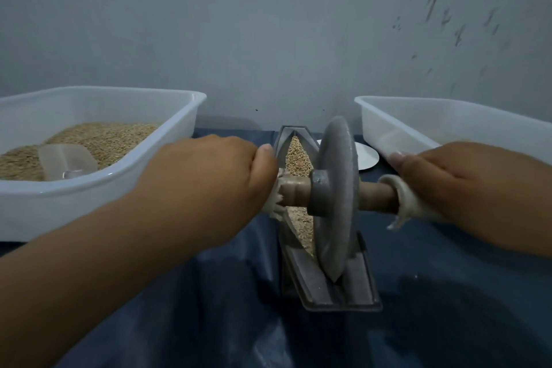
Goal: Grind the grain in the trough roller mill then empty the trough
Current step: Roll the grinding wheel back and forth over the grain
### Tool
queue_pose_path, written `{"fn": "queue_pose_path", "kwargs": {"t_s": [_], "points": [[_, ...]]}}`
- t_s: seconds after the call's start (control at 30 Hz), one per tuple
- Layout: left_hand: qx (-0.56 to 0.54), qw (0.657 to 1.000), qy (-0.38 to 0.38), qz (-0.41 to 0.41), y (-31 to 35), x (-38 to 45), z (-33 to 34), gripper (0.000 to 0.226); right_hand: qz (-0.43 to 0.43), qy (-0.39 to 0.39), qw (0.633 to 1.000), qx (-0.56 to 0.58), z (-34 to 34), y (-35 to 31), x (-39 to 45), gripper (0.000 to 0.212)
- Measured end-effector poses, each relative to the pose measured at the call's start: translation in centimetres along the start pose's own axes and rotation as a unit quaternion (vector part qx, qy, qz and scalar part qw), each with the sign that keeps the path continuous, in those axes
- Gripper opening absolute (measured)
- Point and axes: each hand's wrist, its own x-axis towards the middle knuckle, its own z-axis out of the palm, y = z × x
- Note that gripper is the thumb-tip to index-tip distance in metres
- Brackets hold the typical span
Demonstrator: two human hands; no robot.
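While upright in the grain-filled trough (325, 281), wheel (334, 197) gripped by cloth-wrapped axle ends, left hand (209, 185) and right hand (466, 188) fingers curled around them.

There is one view only, from a camera on the person's head, looking forward and down over the desk (209, 323) toward the wall (268, 24). It sits close: both forearms reach in from the bottom corners, the mill (334, 203) lies dead centre, and a tub (98, 176) stands at each side edge. The wide lens bends the edges.
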Motion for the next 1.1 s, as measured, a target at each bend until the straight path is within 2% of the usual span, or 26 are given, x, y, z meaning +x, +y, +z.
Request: {"fn": "queue_pose_path", "kwargs": {"t_s": [0.07, 0.1, 0.13, 0.2, 0.27, 0.33, 0.47, 0.6, 0.67, 0.7, 0.73, 0.8, 0.83, 0.87, 0.9, 0.97, 1.0, 1.07, 1.1], "points": [[0.141, 0.981, -0.063, 0.115, -0.5, 0.5, 0.7, 0.027, 0.000, 0.012, 1.000, -0.019, 0.9, -0.4, 1.2, 0.078], [0.232, 0.957, -0.104, 0.141, -0.7, 1.0, 1.6, 0.039, -0.004, 0.032, 0.999, -0.036, 1.8, -0.6, 2.1, 0.071], [0.245, 0.953, -0.119, 0.132, -1.3, 1.8, 2.6, 0.048, -0.011, 0.070, 0.997, -0.040, 2.9, -0.6, 3.3, 0.062], [0.258, 0.958, -0.096, 0.082, -1.6, 3.9, 4.3, 0.051, -0.023, 0.128, 0.990, -0.048, 5.2, -0.4, 6.0, 0.045], [0.275, 0.957, -0.085, 0.027, -1.8, 6.1, 5.7, 0.040, -0.022, 0.149, 0.988, -0.042, 6.5, -0.2, 8.9, 0.044], [0.237, 0.968, -0.083, -0.021, -2.2, 7.8, 6.7, 0.035, -0.013, 0.165, 0.985, -0.041, 7.3, -0.1, 11.2, 0.048], [0.247, 0.965, -0.085, 0.006, -1.9, 8.1, 6.1, 0.031, 0.005, 0.139, 0.990, -0.034, 7.3, 0.3, 11.5, 0.052], [0.277, 0.949, -0.106, 0.110, -1.3, 5.0, 3.4, 0.037, 0.005, 0.076, 0.997, 0.009, 5.7, -0.1, 6.7, 0.037], [0.240, 0.953, -0.098, 0.158, -0.6, 2.7, 1.6, 0.037, 0.007, 0.036, 0.999, 0.000, 4.1, -0.3, 4.1, 0.052], [0.201, 0.964, -0.075, 0.157, -0.3, 1.8, 0.7, 0.031, 0.009, 0.019, 1.000, -0.014, 3.1, -0.3, 2.9, 0.064], [0.137, 0.983, -0.036, 0.117, 0.2, 1.1, -0.1, 0.027, 0.010, 0.014, 1.000, -0.021, 2.1, -0.4, 1.8, 0.074], [0.015, 1.000, -0.008, -0.022, 0.8, 0.3, -1.3, 0.054, 0.001, 0.031, 0.999, -0.019, 0.9, -0.5, 0.3, 0.082], [-0.014, 0.999, 0.008, -0.049, 0.8, 0.1, -1.0, 0.057, -0.002, 0.041, 0.999, -0.031, 0.8, -0.5, -0.1, 0.081], [-0.013, 0.999, 0.008, -0.040, 0.9, -0.1, -0.8, 0.058, -0.002, 0.049, 0.998, -0.048, 1.1, -0.6, -0.1, 0.079], [0.008, 1.000, -0.002, -0.006, 0.8, -0.1, -0.5, 0.055, 0.002, 0.057, 0.997, -0.060, 1.7, -0.7, 0.2, 0.075], [0.159, 0.981, -0.012, 0.115, 0.1, 0.7, 1.1, 0.031, -0.004, 0.077, 0.995, -0.064, 3.6, -0.7, 1.7, 0.067], [0.237, 0.961, -0.028, 0.142, -0.4, 1.5, 2.0, 0.042, -0.004, 0.087, 0.995, -0.056, 4.7, -0.3, 3.0, 0.064], [0.289, 0.949, -0.067, 0.102, -0.9, 4.0, 3.3, 0.047, 0.009, 0.103, 0.993, -0.050, 6.3, 0.2, 6.0, 0.059], [0.297, 0.948, -0.079, 0.086, -0.9, 4.9, 4.0, 0.042, 0.024, 0.111, 0.993, -0.038, 6.7, 0.2, 7.3, 0.055]]}}
